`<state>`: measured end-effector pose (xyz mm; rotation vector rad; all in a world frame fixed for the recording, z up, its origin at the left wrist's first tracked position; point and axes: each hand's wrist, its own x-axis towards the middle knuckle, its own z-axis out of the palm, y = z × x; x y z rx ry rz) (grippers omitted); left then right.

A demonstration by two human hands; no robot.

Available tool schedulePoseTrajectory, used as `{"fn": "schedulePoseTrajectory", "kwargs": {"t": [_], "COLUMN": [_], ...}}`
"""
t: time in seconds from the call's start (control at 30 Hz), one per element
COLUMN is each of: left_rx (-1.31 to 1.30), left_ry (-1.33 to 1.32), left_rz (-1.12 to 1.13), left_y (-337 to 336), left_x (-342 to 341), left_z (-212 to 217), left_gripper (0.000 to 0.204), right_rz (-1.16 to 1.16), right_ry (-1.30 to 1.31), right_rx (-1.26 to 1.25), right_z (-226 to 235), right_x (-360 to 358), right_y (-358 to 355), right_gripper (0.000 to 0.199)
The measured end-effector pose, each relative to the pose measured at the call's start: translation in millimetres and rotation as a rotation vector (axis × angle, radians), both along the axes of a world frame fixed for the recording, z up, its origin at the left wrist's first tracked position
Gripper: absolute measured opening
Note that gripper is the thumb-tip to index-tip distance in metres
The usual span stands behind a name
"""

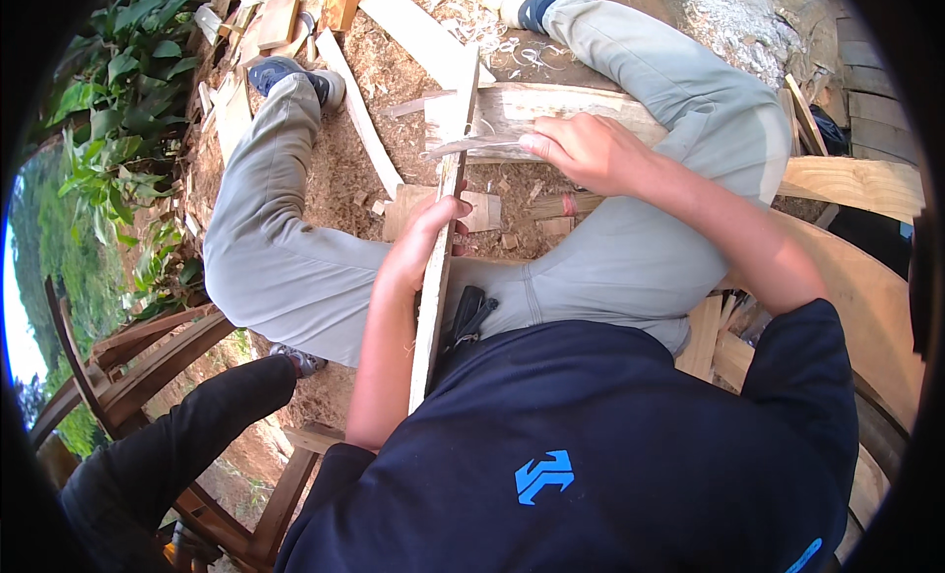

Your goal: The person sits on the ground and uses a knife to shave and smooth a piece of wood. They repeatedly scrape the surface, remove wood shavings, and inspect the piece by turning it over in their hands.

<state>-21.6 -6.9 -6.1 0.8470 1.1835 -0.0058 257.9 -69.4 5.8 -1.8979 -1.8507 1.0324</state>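
Note:
A long, narrow wooden strip point(430, 317) slants from against my dark shirt up past my knees. My left hand point(425, 236) is wrapped around its middle. Over the strip's upper part lies the slim, slightly curved blade of a knife point(482, 143). My right hand point(598, 155) is closed at the blade's right end, and its fingers hide the handle. Behind the knife, a thick pale board point(581, 105) lies crosswise between my legs.
Offcuts point(280, 22), planks point(404, 27) and shavings cover the dirt ahead. Leafy plants point(128, 71) grow at the left. Another person's dark-trousered leg point(207, 440) reaches in at lower left, near a wooden frame point(162, 361). Large curved boards point(851, 297) stand on the right.

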Motion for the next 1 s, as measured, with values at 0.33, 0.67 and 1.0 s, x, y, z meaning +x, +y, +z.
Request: {"fn": "schedulePoseTrajectory", "kwargs": {"t": [0.33,0.67,1.0], "left_rx": [0.042,0.04,0.05], "left_ry": [-0.011,-0.032,-0.056], "left_rz": [0.053,0.213,0.151], "left_y": [10.4,13.0,11.3], "left_x": [-2.1,-20.0,-11.8], "left_z": [-9.5,5.6,6.1], "left_gripper": [0.061,0.06,0.064], "right_rz": [-0.127,-0.244,-0.251], "right_ry": [-0.386,-0.383,0.245], "right_rx": [0.142,0.081,-0.4], "right_z": [-43.7,-63.4,-33.0], "right_x": [9.7,-12.9,-0.1], "right_y": [44.4,102.0,77.5], "right_gripper": [0.048,0.061,0.054]}}
